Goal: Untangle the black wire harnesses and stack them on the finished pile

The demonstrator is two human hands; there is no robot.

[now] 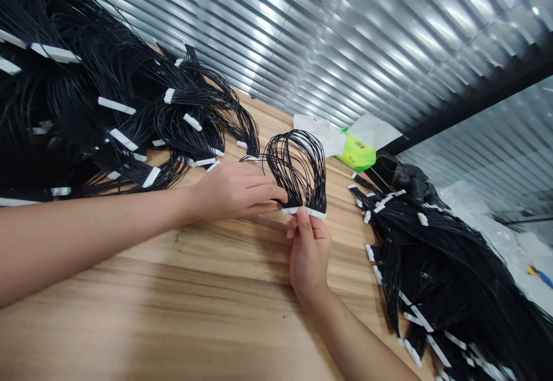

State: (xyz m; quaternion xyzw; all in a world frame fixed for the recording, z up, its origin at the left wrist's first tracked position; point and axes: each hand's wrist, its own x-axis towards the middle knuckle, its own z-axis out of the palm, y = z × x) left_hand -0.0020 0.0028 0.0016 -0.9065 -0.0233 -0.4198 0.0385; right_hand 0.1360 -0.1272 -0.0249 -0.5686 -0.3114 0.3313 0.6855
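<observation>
Right hand (309, 248) pinches the connector (317, 214) over the worktop (216, 300), presumably to keep it steady, while the left hand (235, 191), its grip unclear, meets the looped wires (319, 168) at one end.

One head-worn view — forward and down, tilted, close over the tabletop (194, 317).

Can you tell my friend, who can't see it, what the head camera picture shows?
A person's right hand pinches a white connector with looping black wires, while the left hand reaches in at its left end. Piles of similar wires lie on both sides of the wooden table.
</observation>
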